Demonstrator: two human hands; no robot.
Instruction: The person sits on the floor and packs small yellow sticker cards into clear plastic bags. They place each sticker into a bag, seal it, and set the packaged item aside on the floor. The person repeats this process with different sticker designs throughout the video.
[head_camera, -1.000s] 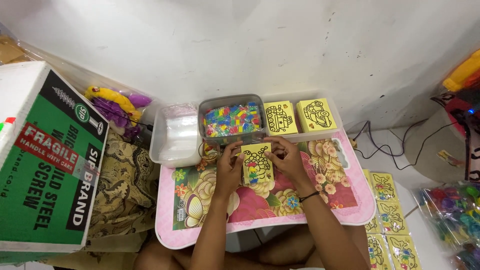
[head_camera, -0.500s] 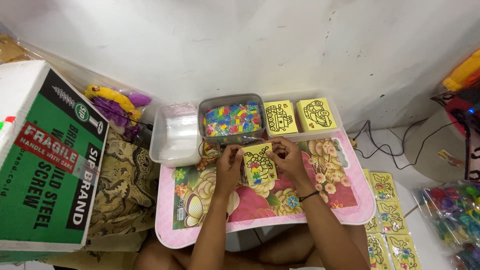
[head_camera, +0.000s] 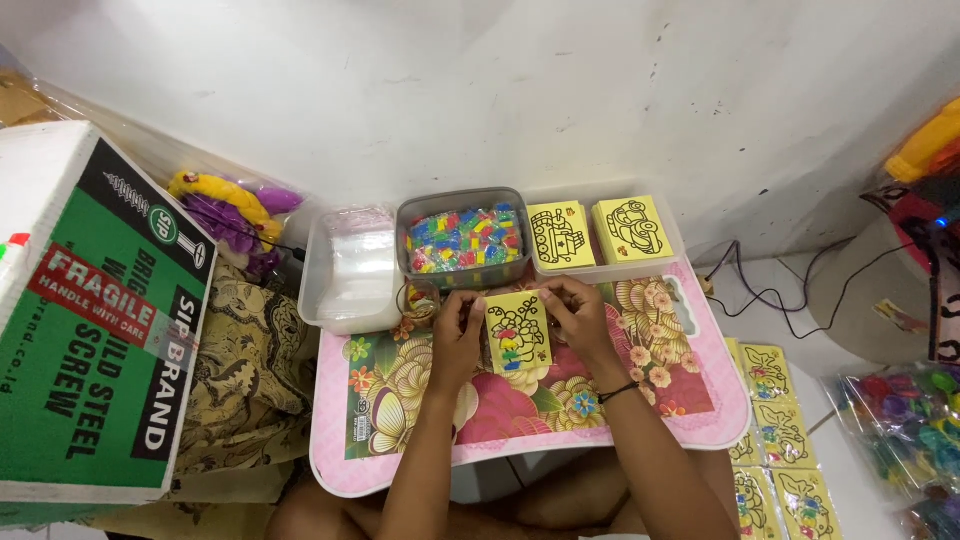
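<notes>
Both hands, left hand (head_camera: 458, 335) and right hand (head_camera: 578, 318), pinch the yellow picture card (head_camera: 518, 331) near the floral table's (head_camera: 700, 400) far edge; grip only its side edges, keeping it level.

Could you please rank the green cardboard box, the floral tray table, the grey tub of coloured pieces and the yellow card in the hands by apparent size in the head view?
1. green cardboard box, though it may sit nearer the camera
2. floral tray table
3. grey tub of coloured pieces
4. yellow card
</notes>
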